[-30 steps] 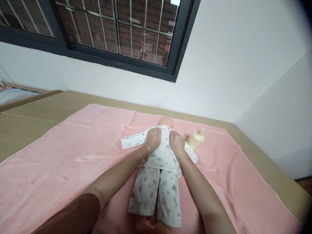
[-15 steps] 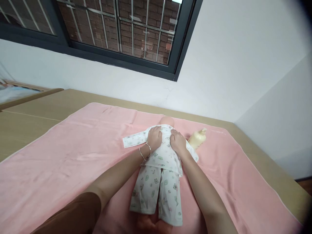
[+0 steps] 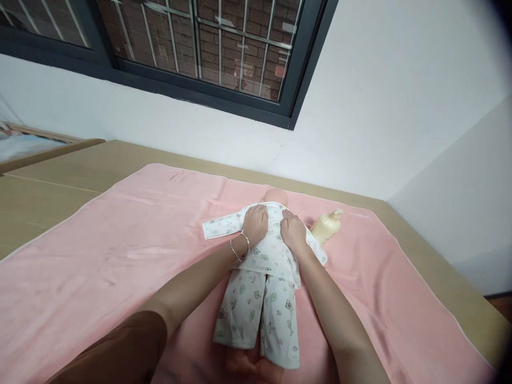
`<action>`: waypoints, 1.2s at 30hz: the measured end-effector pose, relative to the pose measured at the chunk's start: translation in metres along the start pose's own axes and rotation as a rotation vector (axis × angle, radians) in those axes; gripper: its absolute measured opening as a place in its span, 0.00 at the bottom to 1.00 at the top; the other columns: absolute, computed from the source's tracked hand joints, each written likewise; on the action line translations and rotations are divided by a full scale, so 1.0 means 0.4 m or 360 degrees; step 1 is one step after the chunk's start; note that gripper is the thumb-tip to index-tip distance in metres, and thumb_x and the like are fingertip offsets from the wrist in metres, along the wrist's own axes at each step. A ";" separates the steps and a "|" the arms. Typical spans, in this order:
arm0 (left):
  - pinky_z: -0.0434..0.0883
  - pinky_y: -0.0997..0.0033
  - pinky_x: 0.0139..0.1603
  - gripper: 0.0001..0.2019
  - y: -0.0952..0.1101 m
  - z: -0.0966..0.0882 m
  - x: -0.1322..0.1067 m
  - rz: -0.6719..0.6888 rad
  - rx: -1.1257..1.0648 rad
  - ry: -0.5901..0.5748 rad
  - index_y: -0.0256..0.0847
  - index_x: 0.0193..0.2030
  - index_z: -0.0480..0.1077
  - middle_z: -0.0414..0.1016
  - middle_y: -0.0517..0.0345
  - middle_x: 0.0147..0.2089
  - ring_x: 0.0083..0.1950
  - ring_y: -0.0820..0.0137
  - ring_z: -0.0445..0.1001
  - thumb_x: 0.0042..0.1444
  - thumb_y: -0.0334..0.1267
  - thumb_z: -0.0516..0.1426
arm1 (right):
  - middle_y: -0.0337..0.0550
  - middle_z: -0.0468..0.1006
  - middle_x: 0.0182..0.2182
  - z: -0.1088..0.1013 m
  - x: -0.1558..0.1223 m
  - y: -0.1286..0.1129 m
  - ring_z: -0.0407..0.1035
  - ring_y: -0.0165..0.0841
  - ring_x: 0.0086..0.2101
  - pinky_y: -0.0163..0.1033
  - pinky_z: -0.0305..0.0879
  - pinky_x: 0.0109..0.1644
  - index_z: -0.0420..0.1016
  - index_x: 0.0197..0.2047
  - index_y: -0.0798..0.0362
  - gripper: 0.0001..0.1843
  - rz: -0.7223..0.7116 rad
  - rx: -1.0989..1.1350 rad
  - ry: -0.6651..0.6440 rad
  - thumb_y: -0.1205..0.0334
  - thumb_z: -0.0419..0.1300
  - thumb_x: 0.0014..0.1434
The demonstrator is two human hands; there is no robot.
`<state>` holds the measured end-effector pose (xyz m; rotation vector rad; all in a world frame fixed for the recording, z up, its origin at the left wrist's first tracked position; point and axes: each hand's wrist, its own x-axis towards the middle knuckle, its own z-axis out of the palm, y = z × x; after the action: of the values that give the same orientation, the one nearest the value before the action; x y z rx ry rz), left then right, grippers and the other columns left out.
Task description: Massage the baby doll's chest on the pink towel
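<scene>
A baby doll (image 3: 275, 197) lies on a pink blanket (image 3: 132, 229), its bald head toward the wall and its feet toward me. It wears a white patterned top (image 3: 267, 260) and matching trousers (image 3: 241, 314). My left hand (image 3: 255, 224), a silver bangle at its wrist, rests flat on the left of the doll's upper torso. On the other side, my right hand (image 3: 293, 230) lies flat with its fingers stretched over the cloth. Neither hand grasps anything that I can see. I cannot tell which way the doll faces.
A pale yellow pump bottle (image 3: 326, 226) lies on the blanket, right of the doll. The wooden surface (image 3: 132, 154) under the blanket meets a white wall (image 3: 224, 152). Above is a dark-framed window (image 3: 200, 101) with metal bars. A wooden-edged bed or crib (image 3: 52, 152) stands far left.
The whole view has shifted slightly, with the window a little higher in it. Both hands stay in the same places on the doll's torso.
</scene>
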<state>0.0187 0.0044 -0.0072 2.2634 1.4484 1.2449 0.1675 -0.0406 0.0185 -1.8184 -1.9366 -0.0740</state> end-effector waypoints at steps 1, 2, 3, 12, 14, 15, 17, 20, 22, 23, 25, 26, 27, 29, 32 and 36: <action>0.64 0.54 0.66 0.20 0.000 0.000 0.000 0.0000 0.0001 0.0002 0.35 0.54 0.73 0.77 0.46 0.57 0.60 0.60 0.72 0.66 0.34 0.43 | 0.54 0.72 0.61 0.000 -0.001 0.000 0.63 0.38 0.63 0.42 0.55 0.66 0.72 0.59 0.59 0.25 0.0005 0.0006 0.0004 0.69 0.42 0.66; 0.64 0.54 0.66 0.20 0.001 -0.001 -0.001 0.0002 0.0000 0.0000 0.35 0.54 0.73 0.77 0.47 0.57 0.60 0.60 0.72 0.67 0.35 0.43 | 0.54 0.72 0.61 0.001 -0.001 0.000 0.63 0.38 0.63 0.43 0.54 0.67 0.72 0.59 0.59 0.25 0.0009 0.0017 0.0007 0.68 0.42 0.66; 0.64 0.55 0.66 0.20 0.001 -0.002 -0.001 0.0006 -0.0002 -0.0003 0.35 0.54 0.73 0.77 0.46 0.57 0.60 0.60 0.72 0.67 0.35 0.43 | 0.54 0.72 0.61 0.001 -0.001 -0.001 0.63 0.38 0.63 0.43 0.54 0.67 0.71 0.60 0.59 0.25 0.0013 0.0032 0.0013 0.67 0.41 0.68; 0.65 0.54 0.65 0.21 0.007 -0.008 0.000 -0.0007 -0.0010 -0.0003 0.37 0.53 0.74 0.77 0.47 0.56 0.59 0.60 0.72 0.68 0.36 0.42 | 0.53 0.73 0.60 0.006 0.000 0.001 0.64 0.38 0.62 0.44 0.55 0.67 0.73 0.59 0.58 0.25 0.0029 0.0062 0.0041 0.67 0.40 0.68; 0.65 0.55 0.65 0.20 0.005 -0.006 0.000 -0.0002 0.0003 -0.0003 0.36 0.53 0.73 0.77 0.46 0.56 0.59 0.60 0.72 0.67 0.35 0.43 | 0.53 0.73 0.60 0.007 0.000 0.002 0.63 0.38 0.63 0.45 0.54 0.67 0.73 0.59 0.58 0.25 0.0023 0.0054 0.0035 0.67 0.41 0.67; 0.65 0.54 0.65 0.20 0.004 -0.004 0.000 0.0004 0.0007 -0.0003 0.35 0.54 0.73 0.77 0.46 0.56 0.59 0.60 0.72 0.67 0.35 0.43 | 0.53 0.73 0.61 0.008 0.000 0.002 0.63 0.38 0.63 0.45 0.54 0.68 0.73 0.59 0.58 0.26 0.0021 0.0051 0.0032 0.68 0.41 0.67; 0.65 0.54 0.66 0.21 0.001 -0.002 -0.001 0.0011 0.0007 -0.0003 0.33 0.54 0.73 0.77 0.45 0.57 0.60 0.59 0.72 0.67 0.34 0.43 | 0.54 0.72 0.61 0.008 -0.001 0.002 0.62 0.39 0.64 0.45 0.53 0.68 0.72 0.60 0.59 0.26 0.0032 0.0048 0.0018 0.68 0.40 0.67; 0.64 0.55 0.67 0.20 -0.002 0.000 -0.002 0.0018 -0.0006 0.0002 0.33 0.54 0.73 0.76 0.45 0.58 0.61 0.60 0.71 0.66 0.33 0.43 | 0.54 0.71 0.62 0.005 -0.001 0.000 0.61 0.39 0.64 0.46 0.52 0.69 0.71 0.62 0.60 0.26 0.0052 0.0057 -0.0020 0.66 0.40 0.68; 0.64 0.55 0.67 0.20 -0.001 -0.001 -0.004 0.0024 -0.0017 0.0014 0.34 0.54 0.73 0.77 0.46 0.57 0.61 0.61 0.72 0.66 0.33 0.43 | 0.54 0.71 0.62 0.001 0.000 -0.003 0.61 0.39 0.65 0.46 0.52 0.69 0.70 0.62 0.60 0.26 0.0044 0.0042 -0.0037 0.64 0.40 0.69; 0.65 0.55 0.67 0.20 0.000 -0.002 -0.005 0.0032 -0.0027 0.0022 0.34 0.53 0.73 0.77 0.46 0.56 0.60 0.61 0.72 0.66 0.33 0.43 | 0.54 0.71 0.62 -0.002 0.000 -0.005 0.61 0.39 0.64 0.46 0.53 0.69 0.69 0.62 0.60 0.26 0.0034 0.0018 -0.0038 0.64 0.41 0.70; 0.66 0.55 0.66 0.19 0.003 -0.005 -0.008 0.0054 -0.0051 0.0055 0.35 0.51 0.74 0.78 0.47 0.54 0.58 0.62 0.73 0.67 0.33 0.42 | 0.56 0.71 0.61 -0.006 -0.001 -0.011 0.62 0.40 0.64 0.46 0.54 0.68 0.69 0.62 0.61 0.25 0.0004 -0.0056 -0.0017 0.65 0.41 0.70; 0.67 0.56 0.65 0.19 0.006 -0.008 -0.011 0.0072 -0.0061 0.0076 0.36 0.50 0.74 0.79 0.47 0.53 0.57 0.62 0.74 0.67 0.34 0.42 | 0.56 0.72 0.61 -0.008 -0.002 -0.016 0.63 0.40 0.63 0.46 0.55 0.67 0.70 0.61 0.61 0.25 -0.0016 -0.0098 0.0002 0.65 0.41 0.69; 0.67 0.56 0.63 0.19 0.008 -0.010 -0.013 0.0093 -0.0065 0.0097 0.37 0.48 0.74 0.79 0.48 0.52 0.56 0.62 0.74 0.67 0.34 0.42 | 0.56 0.73 0.59 -0.010 -0.005 -0.022 0.65 0.41 0.61 0.45 0.56 0.65 0.71 0.60 0.61 0.24 -0.0035 -0.0140 0.0026 0.66 0.41 0.69; 0.69 0.56 0.60 0.18 0.014 -0.017 -0.019 0.0122 -0.0040 0.0134 0.40 0.45 0.74 0.79 0.50 0.48 0.52 0.62 0.74 0.67 0.34 0.43 | 0.56 0.77 0.55 -0.013 -0.012 -0.036 0.69 0.41 0.57 0.43 0.60 0.61 0.74 0.55 0.60 0.22 -0.0063 -0.0221 0.0063 0.66 0.42 0.69; 0.70 0.56 0.53 0.18 0.022 -0.025 -0.027 0.0111 0.0067 0.0183 0.41 0.36 0.73 0.78 0.48 0.40 0.46 0.61 0.74 0.67 0.36 0.43 | 0.55 0.81 0.44 -0.018 -0.027 -0.060 0.74 0.42 0.47 0.40 0.64 0.50 0.76 0.46 0.58 0.20 -0.0024 -0.0339 0.0091 0.65 0.43 0.69; 0.70 0.56 0.50 0.19 0.024 -0.026 -0.033 0.0079 0.0118 0.0235 0.41 0.33 0.72 0.76 0.48 0.36 0.43 0.60 0.72 0.68 0.38 0.43 | 0.54 0.81 0.42 -0.026 -0.040 -0.079 0.75 0.41 0.44 0.38 0.64 0.45 0.77 0.43 0.57 0.20 0.0049 -0.0378 0.0092 0.62 0.43 0.70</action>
<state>0.0151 -0.0140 -0.0026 2.3115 1.5203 1.4236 0.1408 -0.0629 0.0306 -1.9718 -1.9267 -0.3559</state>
